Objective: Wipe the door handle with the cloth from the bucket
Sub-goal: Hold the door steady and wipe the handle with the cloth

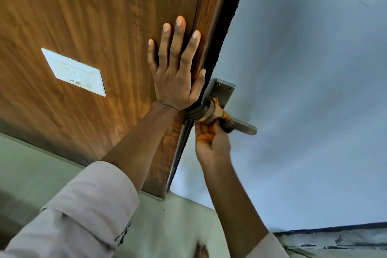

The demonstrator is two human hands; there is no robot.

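A metal lever door handle (246, 126) sticks out from its steel backplate (223, 91) on the edge of a brown wooden door (94, 16). A striped orange and dark cloth (209, 112) is wrapped around the handle's inner part. My right hand (211, 142) grips that cloth from below, fingers curled around it. My left hand (177, 69) lies flat on the door face beside the edge, fingers spread, holding nothing. The bucket is not in view.
A white label (73, 71) is stuck on the door at left. A pale blue wall (314, 69) fills the right side. Pale green floor tiles (178, 226) lie below, with a bare foot (201, 250) at the bottom edge.
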